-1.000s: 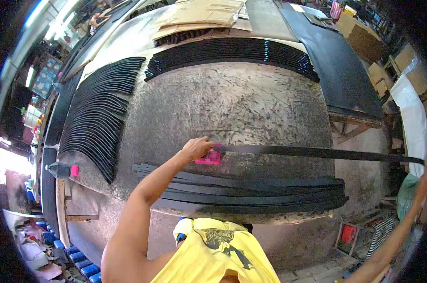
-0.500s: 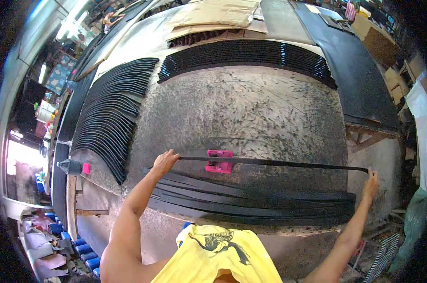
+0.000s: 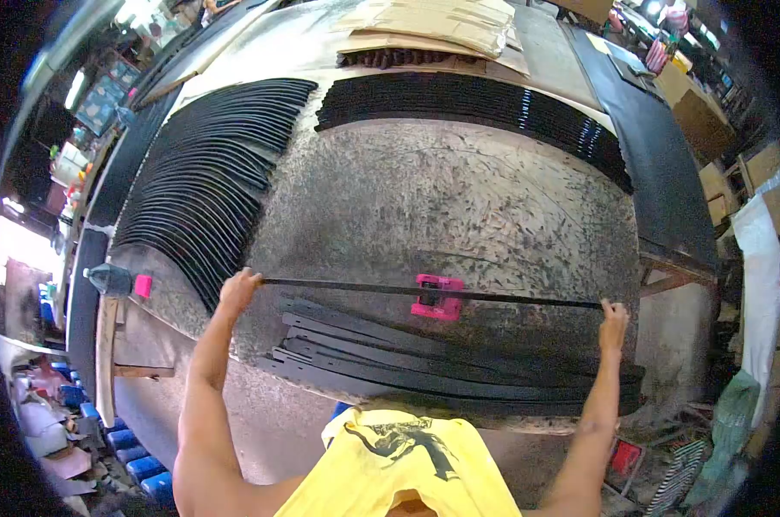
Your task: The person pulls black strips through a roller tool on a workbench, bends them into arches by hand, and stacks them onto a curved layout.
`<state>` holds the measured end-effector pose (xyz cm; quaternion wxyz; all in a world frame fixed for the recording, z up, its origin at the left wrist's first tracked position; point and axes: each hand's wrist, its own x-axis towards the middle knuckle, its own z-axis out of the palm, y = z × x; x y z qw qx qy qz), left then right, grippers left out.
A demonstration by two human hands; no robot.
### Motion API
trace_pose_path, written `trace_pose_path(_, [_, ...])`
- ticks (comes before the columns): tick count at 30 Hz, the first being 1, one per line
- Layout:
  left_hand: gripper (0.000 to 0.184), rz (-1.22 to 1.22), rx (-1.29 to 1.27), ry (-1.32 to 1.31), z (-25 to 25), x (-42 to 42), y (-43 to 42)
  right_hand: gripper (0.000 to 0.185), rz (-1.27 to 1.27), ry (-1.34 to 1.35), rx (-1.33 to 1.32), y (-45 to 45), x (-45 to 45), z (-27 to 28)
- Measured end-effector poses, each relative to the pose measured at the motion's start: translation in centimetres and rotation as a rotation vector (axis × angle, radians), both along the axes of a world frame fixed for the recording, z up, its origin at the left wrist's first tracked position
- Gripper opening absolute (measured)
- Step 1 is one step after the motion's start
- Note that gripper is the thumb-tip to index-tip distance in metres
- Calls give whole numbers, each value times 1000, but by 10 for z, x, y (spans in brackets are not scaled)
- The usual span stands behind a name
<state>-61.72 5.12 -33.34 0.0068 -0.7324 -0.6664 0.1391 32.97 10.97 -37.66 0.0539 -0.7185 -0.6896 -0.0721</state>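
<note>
A long narrow black strip (image 3: 347,286) is stretched between my two hands above the worktable. My left hand (image 3: 238,291) is closed on its left end, near the row of laid-out strips. At the other end, my right hand (image 3: 612,325) pinches the strip near the table's right side. Under the middle of the strip sits a pink block-like device (image 3: 440,308) with a dark centre; whether the strip touches it I cannot tell. Closer to my body lies a loose pile of flat black strips (image 3: 424,366), some with small holes at their left ends.
Many black strips (image 3: 200,181) lie side by side on the left, and another row (image 3: 459,99) spans the back. Behind are cardboard sheets (image 3: 424,26). A pink block (image 3: 143,285) and a grey cone-shaped object (image 3: 110,280) sit at the left corner. Black sheeting (image 3: 657,164) covers the right-hand table.
Both hands have moved left with the strip, the right one farther. The strip has slid left relative to the pink device. The camera view has shifted slightly.
</note>
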Motion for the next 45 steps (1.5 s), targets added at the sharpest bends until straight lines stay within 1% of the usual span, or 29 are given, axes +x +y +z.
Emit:
trace_pose_path(1, [15,28,-18,1,-1,-19,-2,50,10,-10,-16,-2,-21,2])
trace_pose_path(3, [13,93,2,37,21,-40,-8,47,74,-14,-2,-3,-64,3])
trace_pose_path(5, [12,127,31,44,14,-92,-15,43,146,-21,69,-4,-101,-7])
trace_pose_path(7, [11,172,60,23,22,-135,-23,36,192,42,84,-7,-148,-6])
trace_pose_path(9, [12,187,77,64,28,-188,-32,39,214,97,88,-10,-197,-9])
trace_pose_path(10, [12,203,95,75,33,-213,-36,38,227,22,59,-12,-225,-4])
trace_pose_path(11, [13,219,113,87,38,-238,-43,36,263,35,72,-12,-249,-4])
trace_pose_path(12, [13,230,137,135,39,-268,-49,34,336,157,138,-11,-273,-4])
trace_pose_path(13, [13,242,162,183,41,-300,-55,32,370,184,167,-11,-299,-4])
trace_pose_path(15, [13,251,228,219,45,-370,-72,37,366,96,139,-15,-344,-13])
trace_pose_path(17, [15,224,284,377,78,-401,-89,39,382,118,82,-15,-392,-12])
trace_pose_path(20, [26,304,257,486,91,-516,-107,41,447,159,87,-17,-455,-10])
trace_pose_path(21, [30,390,194,509,114,-530,-110,43,485,178,96,-16,-471,-14])
trace_pose_path(23, [30,477,254,471,159,-539,-116,44,481,197,63,-18,-503,-14])
trace_pose_path(25, [33,559,311,431,213,-536,-121,42,513,311,36,-19,-528,-10])
trace_pose_path(27, [37,748,263,260,271,-530,-113,45,558,446,42,-20,-543,-20])
trace_pose_path(29, [40,720,418,431,283,-581,-107,51,607,496,-8,-24,-548,-4])
trace_pose_path(30, [46,876,519,370,293,-589,-101,49,626,568,-77,-25,-542,9])
trace_pose_path(32, [42,785,509,284,291,-571,-95,47,664,714,-213,-26,-523,29])
trace_pose_path(34, [28,554,417,457,274,-544,-73,44,567,1089,-182,-19,-483,23])
trace_pose_path(35, [18,363,327,668,261,-499,-50,43,515,1274,-159,-12,-458,25])
trace_pose_path(36, [14,370,200,703,237,-444,-34,43,168,1660,-219,-3,-427,27])
trace_pose_path(37, [14,169,158,486,217,-392,-16,43,-215,2019,-269,9,-393,37])
trace_pose_path(38, [14,110,129,401,210,-282,4,44,-362,2158,-156,23,-359,45])
trace_pose_path(39, [13,55,154,154,205,-201,21,45,-510,2292,-30,39,-324,53])
trace_pose_path(41, [13,-67,134,-346,197,-38,57,44,-430,2488,90,65,-251,46])
trace_pose_path(42, [17,-51,78,-567,162,-15,80,37,-437,2535,121,77,-208,13])
trace_pose_path(44, [26,3,-48,-1017,92,34,127,35,-493,2468,93,75,-161,11])
trace_pose_path(45, [32,322,-210,-1160,89,70,141,35,-530,2437,77,75,-139,1])
